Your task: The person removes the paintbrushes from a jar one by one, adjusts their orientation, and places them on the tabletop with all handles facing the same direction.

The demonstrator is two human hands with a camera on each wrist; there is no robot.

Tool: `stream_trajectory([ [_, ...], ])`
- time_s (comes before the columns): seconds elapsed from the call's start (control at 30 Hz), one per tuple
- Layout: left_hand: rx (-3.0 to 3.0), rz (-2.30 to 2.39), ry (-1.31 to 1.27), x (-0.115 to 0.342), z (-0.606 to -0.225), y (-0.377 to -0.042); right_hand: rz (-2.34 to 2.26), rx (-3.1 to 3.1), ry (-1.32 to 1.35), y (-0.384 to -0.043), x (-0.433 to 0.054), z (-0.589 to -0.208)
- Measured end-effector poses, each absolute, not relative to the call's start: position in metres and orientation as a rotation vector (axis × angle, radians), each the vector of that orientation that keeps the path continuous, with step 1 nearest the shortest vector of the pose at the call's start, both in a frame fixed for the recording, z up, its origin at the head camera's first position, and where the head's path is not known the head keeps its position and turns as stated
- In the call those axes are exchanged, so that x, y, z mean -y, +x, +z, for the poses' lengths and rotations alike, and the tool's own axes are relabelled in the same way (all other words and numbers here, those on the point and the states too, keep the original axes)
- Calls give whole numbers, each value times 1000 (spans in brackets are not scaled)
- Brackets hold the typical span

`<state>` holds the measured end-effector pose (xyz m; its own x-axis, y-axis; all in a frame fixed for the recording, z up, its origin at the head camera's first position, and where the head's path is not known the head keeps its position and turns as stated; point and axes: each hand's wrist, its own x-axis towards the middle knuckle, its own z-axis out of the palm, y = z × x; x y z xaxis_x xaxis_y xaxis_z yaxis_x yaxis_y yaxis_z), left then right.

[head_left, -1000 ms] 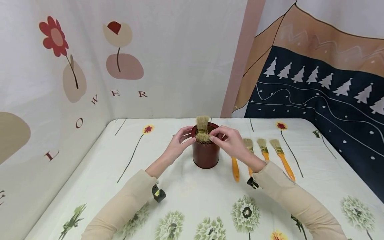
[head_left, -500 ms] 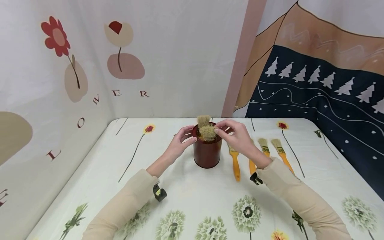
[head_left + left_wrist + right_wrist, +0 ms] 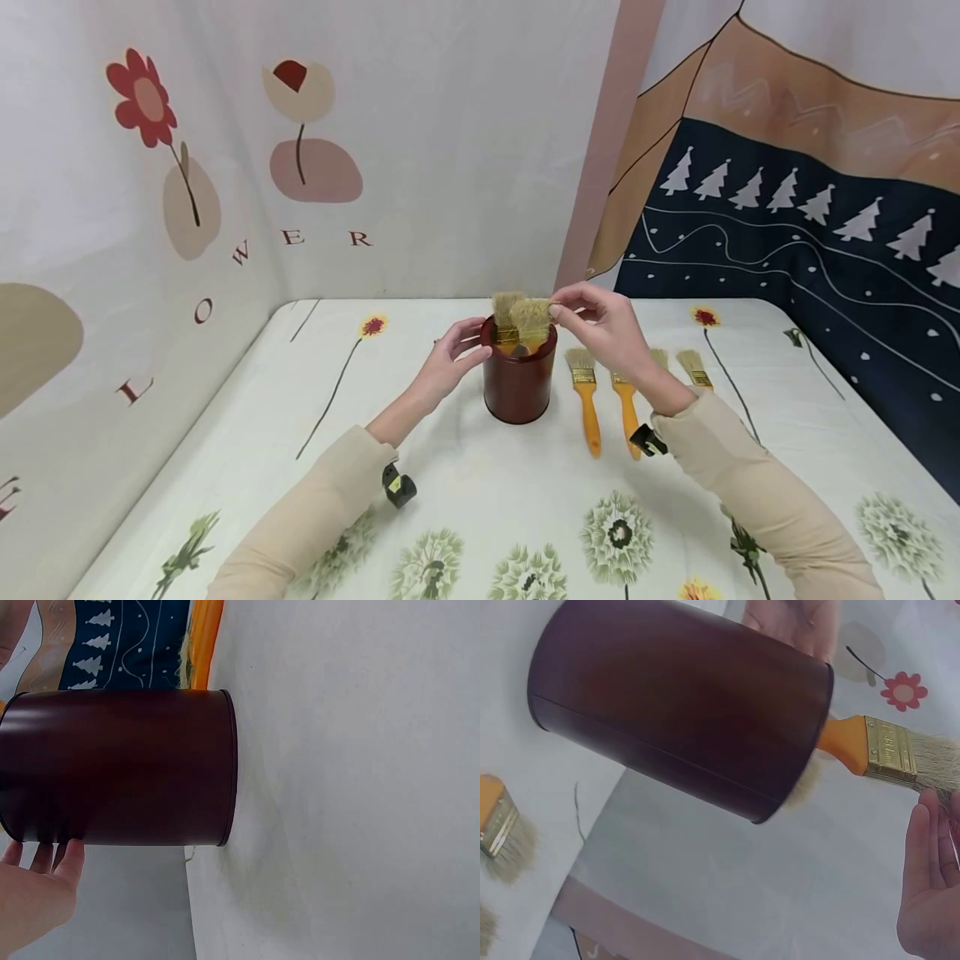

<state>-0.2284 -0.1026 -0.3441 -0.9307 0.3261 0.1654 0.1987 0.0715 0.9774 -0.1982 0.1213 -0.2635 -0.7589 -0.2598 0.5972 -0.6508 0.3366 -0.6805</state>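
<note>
A dark red can [image 3: 517, 387] stands upright on the table. My right hand [image 3: 605, 329] pinches the bristles of a paintbrush [image 3: 534, 318], whose orange handle goes down into the can. In the right wrist view the metal band of this paintbrush [image 3: 889, 750] is clear of the rim, bristles outward. A second paintbrush [image 3: 507, 307] stands in the can behind it, bristles up. My left hand [image 3: 448, 364] touches the can's left side near the rim with its fingertips, also seen in the left wrist view against the can [image 3: 120, 769]. The handle ends are hidden inside.
Several more orange-handled paintbrushes lie to the right of the can, including a near paintbrush [image 3: 587, 404] and a far-right paintbrush [image 3: 692, 364], partly behind my right forearm. A flower-printed white cloth [image 3: 465, 500] covers the table. Printed curtains [image 3: 450, 167] hang behind.
My right hand has moved up and right, drawing the paintbrush higher out of the can, so its metal band and part of its handle now show. My left hand has stayed at the can.
</note>
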Motion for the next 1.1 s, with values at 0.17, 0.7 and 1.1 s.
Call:
stream_trajectory([
  [0.17,-2223,2011,547,104,-351,-233,1427,2199,782,-199,-127,-259],
  [0.7,-2250,2026,563,106,-367,-244,1545,2063,727,-219,-149,-258],
  [1.1,-2262,2014,531,106,-367,-245,1583,1909,656,-219,-161,-246],
])
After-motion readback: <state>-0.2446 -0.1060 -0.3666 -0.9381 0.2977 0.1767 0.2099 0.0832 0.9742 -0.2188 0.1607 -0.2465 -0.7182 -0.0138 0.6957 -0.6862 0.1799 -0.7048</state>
